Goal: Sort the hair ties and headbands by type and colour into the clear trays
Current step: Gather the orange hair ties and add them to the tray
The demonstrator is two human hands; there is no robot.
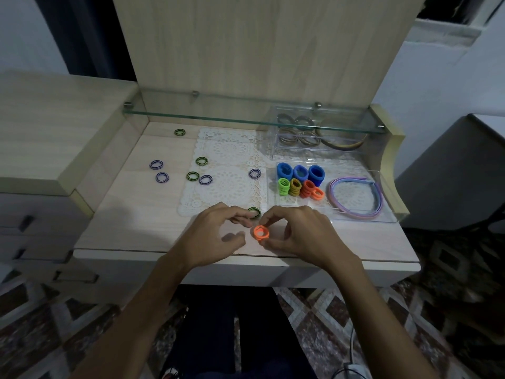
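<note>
My right hand [299, 233] pinches an orange hair tie [261, 232] just above the desk's front edge. My left hand [216, 235] is beside it, fingers curled, its fingertips touching a green-and-black tie [254, 212]. Loose green ties [201, 160] and purple ties [156, 164] lie scattered on the desk and the lace mat [226, 170]. The near clear tray [388, 214] holds blue, green, olive and orange ties [308, 188] in rows, plus pastel headbands [355, 196]. A second clear tray [314, 132] behind it holds grey-brown ties and a dark headband.
A glass shelf [246, 116] runs over the back of the desk and partly covers the rear tray. A raised wooden cabinet top [54, 127] stands to the left. A dark chair or box [459, 170] sits to the right.
</note>
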